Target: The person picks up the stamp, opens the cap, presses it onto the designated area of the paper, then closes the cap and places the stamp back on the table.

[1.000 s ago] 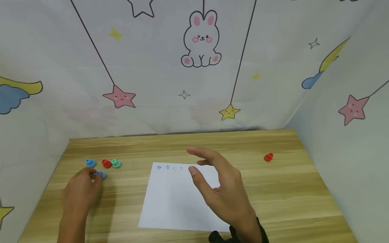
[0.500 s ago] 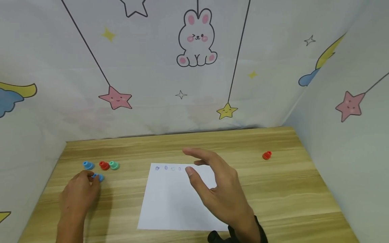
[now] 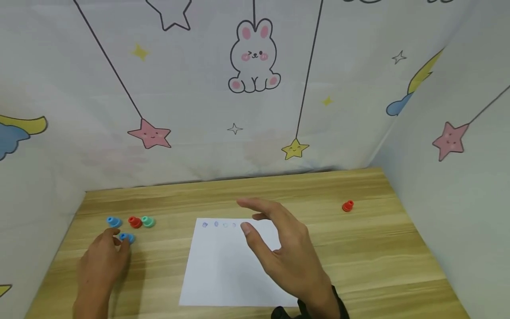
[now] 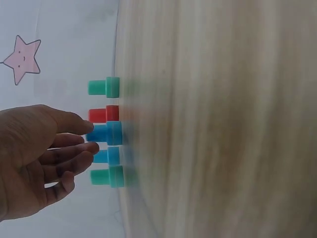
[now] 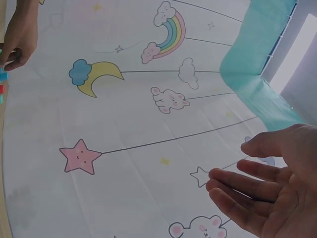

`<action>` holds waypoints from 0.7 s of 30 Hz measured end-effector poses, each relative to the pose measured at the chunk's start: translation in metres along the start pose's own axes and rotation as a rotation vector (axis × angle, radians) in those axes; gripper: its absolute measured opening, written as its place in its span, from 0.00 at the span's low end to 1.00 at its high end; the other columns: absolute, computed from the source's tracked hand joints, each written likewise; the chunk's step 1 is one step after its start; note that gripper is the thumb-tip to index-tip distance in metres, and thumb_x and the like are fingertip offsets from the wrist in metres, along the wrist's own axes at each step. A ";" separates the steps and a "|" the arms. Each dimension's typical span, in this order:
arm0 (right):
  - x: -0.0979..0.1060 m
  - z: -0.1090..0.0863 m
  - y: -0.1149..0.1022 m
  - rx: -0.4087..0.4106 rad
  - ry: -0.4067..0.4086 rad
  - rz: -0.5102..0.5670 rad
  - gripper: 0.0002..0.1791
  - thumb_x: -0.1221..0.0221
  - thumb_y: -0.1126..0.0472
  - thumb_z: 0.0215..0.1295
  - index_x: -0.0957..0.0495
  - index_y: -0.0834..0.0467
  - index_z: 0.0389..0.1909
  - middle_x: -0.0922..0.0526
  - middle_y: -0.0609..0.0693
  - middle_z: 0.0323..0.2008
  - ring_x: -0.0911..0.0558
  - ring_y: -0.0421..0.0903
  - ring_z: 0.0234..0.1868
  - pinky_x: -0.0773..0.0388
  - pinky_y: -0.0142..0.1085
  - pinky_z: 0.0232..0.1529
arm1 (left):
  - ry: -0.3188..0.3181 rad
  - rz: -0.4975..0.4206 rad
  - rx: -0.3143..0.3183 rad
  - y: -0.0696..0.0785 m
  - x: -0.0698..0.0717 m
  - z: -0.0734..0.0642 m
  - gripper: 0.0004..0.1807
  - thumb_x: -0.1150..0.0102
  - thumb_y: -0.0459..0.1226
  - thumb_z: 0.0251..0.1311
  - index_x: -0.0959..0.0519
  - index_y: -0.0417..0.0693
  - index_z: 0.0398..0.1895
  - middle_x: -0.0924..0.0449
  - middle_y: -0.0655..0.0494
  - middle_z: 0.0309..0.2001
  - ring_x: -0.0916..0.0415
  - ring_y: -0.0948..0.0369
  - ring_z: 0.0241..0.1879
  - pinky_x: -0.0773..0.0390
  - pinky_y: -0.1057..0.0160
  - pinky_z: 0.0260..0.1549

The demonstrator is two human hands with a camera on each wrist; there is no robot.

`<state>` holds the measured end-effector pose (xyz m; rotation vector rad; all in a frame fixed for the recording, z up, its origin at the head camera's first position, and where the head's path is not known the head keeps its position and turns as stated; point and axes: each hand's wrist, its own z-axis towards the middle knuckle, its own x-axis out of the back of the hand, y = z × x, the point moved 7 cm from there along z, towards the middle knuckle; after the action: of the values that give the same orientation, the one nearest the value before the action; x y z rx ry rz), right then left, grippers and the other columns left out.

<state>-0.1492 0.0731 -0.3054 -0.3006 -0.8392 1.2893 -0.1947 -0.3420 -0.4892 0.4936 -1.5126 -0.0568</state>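
My left hand [image 3: 101,261] is over the left of the table, fingertips around the narrow handle of a small blue stamp [image 3: 128,238]. In the left wrist view this blue stamp [image 4: 113,133] stands on its wide base; the thumb overlaps the handle top and the other fingers lie loosely beside it. Behind it stand another blue stamp [image 3: 113,222], a red stamp [image 3: 135,222] and a green stamp [image 3: 148,221]. A second green stamp [image 4: 115,176] shows in the left wrist view. My right hand [image 3: 284,252] hovers above the paper, fingers apart, holding nothing.
A white sheet of paper [image 3: 223,270] lies mid-table, with several faint bluish marks along its top edge. Another red stamp [image 3: 348,206] stands at the right. Printed cloth walls [image 3: 199,102] bound the wooden table [image 3: 390,266] at the back and sides.
The left fingers appear slightly looser about the blue stamp, which has stayed in place. My right hand keeps its pose, and the head view has shifted a little.
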 end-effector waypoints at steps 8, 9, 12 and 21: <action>0.003 0.000 0.002 -0.011 0.014 -0.010 0.22 0.38 0.68 0.74 0.24 0.58 0.67 0.15 0.50 0.62 0.15 0.45 0.60 0.16 0.36 0.59 | 0.223 -0.124 -0.152 0.057 0.033 -0.028 0.25 0.37 0.39 0.73 0.25 0.36 0.66 0.11 0.42 0.47 0.15 0.56 0.33 0.28 0.68 0.19; 0.003 0.000 0.002 -0.013 0.014 -0.010 0.22 0.38 0.68 0.74 0.24 0.58 0.67 0.15 0.50 0.63 0.15 0.45 0.61 0.16 0.36 0.59 | 0.291 -0.174 -0.212 0.074 0.040 -0.035 0.23 0.35 0.38 0.71 0.23 0.36 0.65 0.10 0.44 0.45 0.17 0.63 0.32 0.29 0.71 0.20; 0.004 0.000 0.003 -0.016 0.016 -0.014 0.22 0.38 0.68 0.74 0.24 0.58 0.67 0.15 0.50 0.63 0.15 0.46 0.60 0.16 0.36 0.59 | 0.489 -0.361 -0.424 0.129 0.063 -0.056 0.20 0.30 0.30 0.63 0.17 0.36 0.58 0.10 0.47 0.37 0.26 0.77 0.31 0.32 0.76 0.26; 0.004 0.000 0.005 -0.029 0.011 -0.014 0.23 0.38 0.68 0.74 0.24 0.58 0.67 0.15 0.50 0.63 0.15 0.45 0.62 0.16 0.36 0.59 | 0.639 -0.937 -0.782 0.238 0.096 -0.104 0.08 0.32 0.26 0.63 0.16 0.25 0.41 0.15 0.42 0.28 0.24 0.70 0.29 0.28 0.75 0.32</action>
<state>-0.1527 0.0786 -0.3067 -0.3240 -0.8504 1.2620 -0.1508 -0.1317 -0.3147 0.4697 -0.4545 -1.0728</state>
